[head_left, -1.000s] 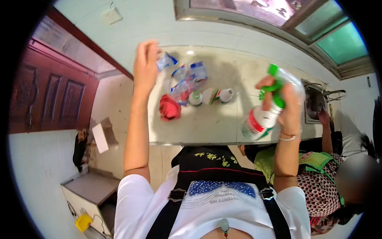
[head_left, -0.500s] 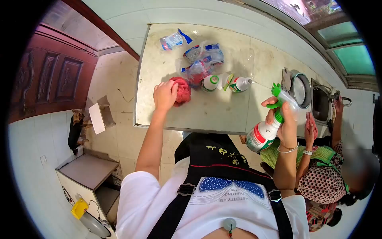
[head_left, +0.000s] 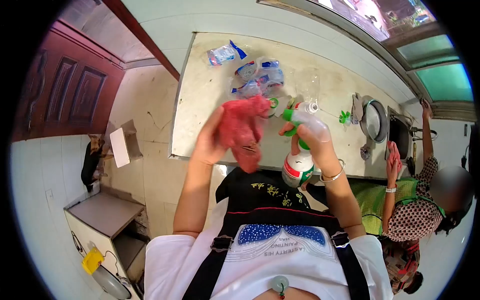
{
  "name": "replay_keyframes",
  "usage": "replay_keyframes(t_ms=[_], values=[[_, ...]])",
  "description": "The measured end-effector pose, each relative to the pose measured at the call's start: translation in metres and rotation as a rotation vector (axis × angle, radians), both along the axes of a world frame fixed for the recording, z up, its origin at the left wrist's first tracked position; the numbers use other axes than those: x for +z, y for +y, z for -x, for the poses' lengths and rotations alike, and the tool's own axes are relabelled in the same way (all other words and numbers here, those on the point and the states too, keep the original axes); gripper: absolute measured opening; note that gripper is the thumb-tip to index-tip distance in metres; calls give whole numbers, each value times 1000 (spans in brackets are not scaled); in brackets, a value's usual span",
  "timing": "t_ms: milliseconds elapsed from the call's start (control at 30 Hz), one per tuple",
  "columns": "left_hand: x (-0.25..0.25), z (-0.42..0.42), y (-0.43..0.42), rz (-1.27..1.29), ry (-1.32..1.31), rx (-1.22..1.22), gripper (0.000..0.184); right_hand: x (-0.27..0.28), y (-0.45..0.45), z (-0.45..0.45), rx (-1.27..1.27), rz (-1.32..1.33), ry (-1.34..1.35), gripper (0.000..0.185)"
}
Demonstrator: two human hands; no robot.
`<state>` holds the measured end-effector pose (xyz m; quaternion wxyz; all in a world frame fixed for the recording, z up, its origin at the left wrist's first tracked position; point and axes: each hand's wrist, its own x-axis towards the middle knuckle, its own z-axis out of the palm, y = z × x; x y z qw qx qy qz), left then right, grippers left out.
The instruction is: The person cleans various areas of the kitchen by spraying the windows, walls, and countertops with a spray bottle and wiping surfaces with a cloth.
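Note:
My left hand [head_left: 210,137] grips a crumpled red cloth [head_left: 244,127], lifted above the counter's front edge, its loose end hanging down. Held upright in my right hand [head_left: 316,142] is a spray bottle [head_left: 298,169] with a white body, red and green label and green-and-clear trigger head. The sprayer's nozzle points left, toward the cloth. Behind the cloth and the sprayer are two more white bottles: a green-topped bottle [head_left: 273,103], mostly hidden, and an uncapped bottle [head_left: 311,107] lying tilted.
Crumpled clear-and-blue plastic packaging [head_left: 260,75] lies on the counter [head_left: 197,100]. A green brush-like piece [head_left: 345,117], a metal basin [head_left: 374,120] and a sink [head_left: 400,132] are to the right. Beside me a person in a green apron [head_left: 372,205] holds a pink cloth [head_left: 393,155].
My left hand has picked the red cloth up off the counter and brought it right. The spray bottle has moved left, its nozzle now turned toward the cloth. The co-worker's arm reaches farther up.

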<state>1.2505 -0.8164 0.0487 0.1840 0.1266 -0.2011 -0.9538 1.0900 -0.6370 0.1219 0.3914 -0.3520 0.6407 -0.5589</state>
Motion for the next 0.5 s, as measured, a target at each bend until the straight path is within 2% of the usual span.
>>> replay_keyframes(t_ms=[33, 67, 100, 133, 200, 267, 367, 400, 467, 500], values=[[9, 1, 6, -3, -1, 10, 41, -3, -4, -7, -7, -7, -13, 39], [16, 1, 11, 51, 23, -81, 44, -3, -10, -15, -15, -16, -27, 36], [21, 5, 13, 109, 54, -174, 48, 4, -10, -18, -46, -105, -88, 39], [23, 7, 14, 108, 57, -166, 48, 5, -13, -19, -39, -107, -84, 39], [24, 7, 12, 310, -14, -168, 49, 4, -19, -25, 44, 13, 257, 37], [35, 4, 12, 363, -42, -132, 46, 14, -28, -32, 49, 21, 311, 33], [37, -3, 4, 477, -96, -210, 37, 17, -39, -41, 157, 134, 722, 32], [36, -5, 1, 473, -97, -208, 37, 17, -41, -42, 160, 131, 721, 32], [35, -3, -1, 745, -120, -168, 30, 18, -41, -39, 245, 75, 849, 34], [36, -2, 1, 743, -121, -166, 30, 20, -41, -39, 248, 74, 849, 34]])
